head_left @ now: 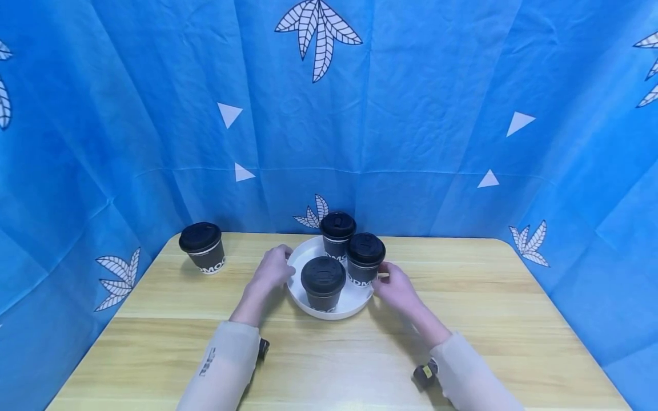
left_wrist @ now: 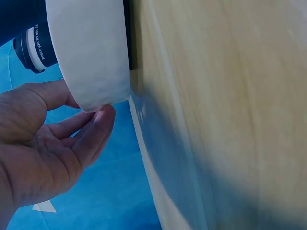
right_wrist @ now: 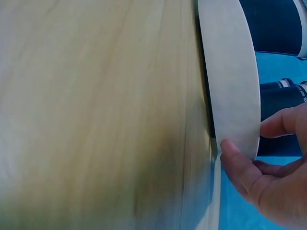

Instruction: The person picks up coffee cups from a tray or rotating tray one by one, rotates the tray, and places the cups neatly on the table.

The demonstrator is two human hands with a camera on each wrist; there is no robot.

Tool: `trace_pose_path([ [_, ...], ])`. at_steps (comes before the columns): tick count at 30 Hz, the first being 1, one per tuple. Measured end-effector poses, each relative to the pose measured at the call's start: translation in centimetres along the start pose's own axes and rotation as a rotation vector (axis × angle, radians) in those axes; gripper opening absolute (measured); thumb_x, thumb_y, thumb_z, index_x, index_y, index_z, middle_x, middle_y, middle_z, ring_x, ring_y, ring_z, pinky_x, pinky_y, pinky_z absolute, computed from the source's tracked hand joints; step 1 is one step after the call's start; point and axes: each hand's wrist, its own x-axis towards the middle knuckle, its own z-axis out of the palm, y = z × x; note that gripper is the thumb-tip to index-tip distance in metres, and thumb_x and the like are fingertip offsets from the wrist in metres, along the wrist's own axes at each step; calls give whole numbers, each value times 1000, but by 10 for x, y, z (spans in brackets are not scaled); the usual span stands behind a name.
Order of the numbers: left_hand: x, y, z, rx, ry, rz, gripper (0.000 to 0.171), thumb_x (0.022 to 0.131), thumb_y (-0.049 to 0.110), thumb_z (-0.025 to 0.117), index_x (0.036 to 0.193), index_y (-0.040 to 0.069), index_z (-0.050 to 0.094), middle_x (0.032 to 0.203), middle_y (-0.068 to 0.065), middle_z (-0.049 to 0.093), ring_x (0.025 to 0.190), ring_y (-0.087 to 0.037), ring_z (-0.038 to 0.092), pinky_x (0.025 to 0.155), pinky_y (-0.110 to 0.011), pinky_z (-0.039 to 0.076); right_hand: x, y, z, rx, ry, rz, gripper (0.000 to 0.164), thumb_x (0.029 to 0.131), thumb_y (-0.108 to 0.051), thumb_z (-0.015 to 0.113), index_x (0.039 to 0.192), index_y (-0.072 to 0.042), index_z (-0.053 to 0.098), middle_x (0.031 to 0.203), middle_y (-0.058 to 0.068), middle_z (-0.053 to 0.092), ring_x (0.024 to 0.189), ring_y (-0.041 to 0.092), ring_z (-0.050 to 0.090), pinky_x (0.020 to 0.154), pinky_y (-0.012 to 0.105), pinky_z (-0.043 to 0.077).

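Note:
A round white tray (head_left: pixel 352 298) carries three dark paper cups with black lids: a front cup (head_left: pixel 323 282), a right cup (head_left: pixel 365 257) and a back cup (head_left: pixel 337 231). My left hand (head_left: pixel 273 267) pinches the tray's left rim, thumb over the edge and fingers against the outer wall (left_wrist: pixel 93 57). On the opposite side my right hand (head_left: pixel 398 290) grips the rim beside the right cup; its fingers press the outer wall (right_wrist: pixel 232 76) and its thumb reaches inside. Whether the tray touches the table or is slightly raised, I cannot tell.
Another lidded dark cup (head_left: pixel 203 248) stands at the table's back left corner. The light wooden table (head_left: pixel 488 302) ends at a blue curtain (head_left: pixel 426 114) with white leaf prints, which hangs behind and at both sides.

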Motion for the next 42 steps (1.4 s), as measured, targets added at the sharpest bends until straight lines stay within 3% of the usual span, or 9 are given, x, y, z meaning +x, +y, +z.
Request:
trace_pose_path([
  [6, -5, -3, -2, 6, 20, 23, 55, 85, -2, 66, 138, -8, 55, 131, -25, 63, 116, -37, 62, 106, -50, 51, -5, -2, 0, 3, -4, -6, 56, 90, -8, 64, 142, 9, 52, 135, 23, 63, 114, 36, 68, 100, 48, 56],
  [10, -11, -3, -4, 25, 32, 41, 53, 84, -1, 66, 135, -9, 57, 130, -25, 64, 123, -40, 59, 108, -53, 49, -8, -4, -1, 2, -10, -13, 57, 88, -6, 65, 142, 9, 52, 133, 24, 63, 112, 36, 68, 97, 47, 57],
  [20, -25, 1, -9, 47, -14, -2, 49, 88, 1, 70, 134, -9, 57, 133, -25, 62, 124, -41, 58, 107, -54, 49, -13, -6, 1, 11, -14, -8, 60, 88, -5, 70, 142, 10, 51, 128, 24, 65, 108, 36, 69, 95, 46, 59],
  [27, -29, 0, -10, 85, -29, 9, 47, 87, 3, 71, 130, -10, 58, 126, -25, 65, 116, -38, 61, 102, -53, 52, -17, -9, 0, 38, -26, -4, 65, 85, -6, 73, 143, 11, 49, 125, 25, 64, 109, 39, 68, 91, 45, 61],
  [31, -28, 0, -9, 56, -26, 11, 46, 88, 2, 70, 130, -10, 59, 126, -25, 65, 116, -38, 61, 102, -54, 52, -19, -7, -1, 46, -30, -2, 68, 85, -8, 75, 145, 10, 49, 125, 24, 64, 110, 39, 68, 90, 44, 61],
  [36, -26, -2, -8, 7, -8, 19, 46, 89, 2, 70, 132, -11, 58, 130, -27, 64, 121, -42, 61, 106, -55, 50, -20, -5, -3, 52, -32, 20, 64, 88, -7, 69, 147, 8, 47, 127, 23, 63, 113, 38, 67, 91, 43, 60],
  [42, -24, -1, -7, 2, 9, 35, 45, 89, -1, 67, 132, -10, 59, 131, -27, 65, 125, -44, 59, 108, -56, 48, -14, 0, -6, 80, 4, 27, 55, 90, 0, 57, 144, 7, 50, 130, 21, 62, 107, 31, 69, 83, 35, 61],
])
